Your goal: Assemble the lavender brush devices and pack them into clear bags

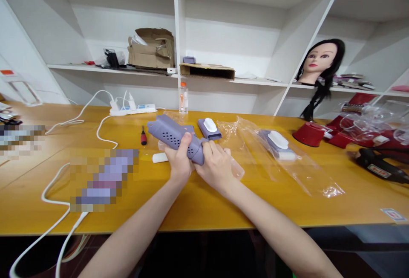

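Because both hands are wrapped around it, the perforated lilac plastic casing [169, 133] sits up off the table [204, 209], slanting down from left to right near the middle of the tabletop. The left hand [180, 160] is closed around its body, with the fingers curled over the top, while the right hand [215, 167] grips the lower end. It looks light and hollow, a stiff moulded shell unlikely to bend much, though its smooth surface could slip, so the thick middle seems a safer hold than any thin edge. Just beyond the hands lies a smaller lilac part with a white cap [209, 128]. Further right, a clear plastic bag [287, 169] contains a similar lilac part [277, 143], and a piece of clear plastic [238, 168] pokes out beside the right hand. To the left are a short white bar [159, 157] and a red-and-black screwdriver [143, 136]. On the shelf behind, a torn cardboard box [151, 50] has something pale poking from its top, and what fills the shallow cardboard tray [207, 71] cannot be seen from here
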`<state>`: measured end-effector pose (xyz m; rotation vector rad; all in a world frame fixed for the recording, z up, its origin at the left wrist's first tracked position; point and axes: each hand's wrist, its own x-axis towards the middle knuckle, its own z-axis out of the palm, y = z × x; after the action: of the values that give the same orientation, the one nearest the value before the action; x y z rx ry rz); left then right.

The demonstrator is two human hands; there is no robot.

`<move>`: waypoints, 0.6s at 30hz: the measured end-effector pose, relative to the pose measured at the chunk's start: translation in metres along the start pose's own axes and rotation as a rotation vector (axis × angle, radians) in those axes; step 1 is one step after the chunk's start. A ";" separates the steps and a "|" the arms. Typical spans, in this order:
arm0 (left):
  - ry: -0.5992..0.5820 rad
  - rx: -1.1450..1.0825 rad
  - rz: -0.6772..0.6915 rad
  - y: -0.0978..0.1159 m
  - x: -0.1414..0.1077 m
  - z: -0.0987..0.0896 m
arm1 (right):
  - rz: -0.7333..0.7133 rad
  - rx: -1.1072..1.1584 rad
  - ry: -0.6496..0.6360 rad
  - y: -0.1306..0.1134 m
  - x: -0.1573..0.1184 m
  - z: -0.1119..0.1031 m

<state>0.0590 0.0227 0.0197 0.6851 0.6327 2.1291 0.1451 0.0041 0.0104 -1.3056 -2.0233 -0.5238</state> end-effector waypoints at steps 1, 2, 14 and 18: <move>-0.009 0.031 -0.007 -0.003 0.001 -0.002 | 0.018 0.037 -0.024 0.001 0.001 0.000; -0.013 0.058 -0.010 -0.004 0.002 -0.004 | 0.046 0.087 -0.049 0.002 0.002 0.000; -0.145 0.018 -0.343 0.004 0.021 -0.010 | 0.552 1.326 -0.504 0.018 0.016 -0.018; -0.111 0.101 -0.225 0.003 0.017 -0.011 | 0.589 1.326 -0.595 0.026 0.012 -0.006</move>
<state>0.0412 0.0330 0.0181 0.7456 0.7247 1.8497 0.1677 0.0187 0.0228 -1.0595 -1.5948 1.3853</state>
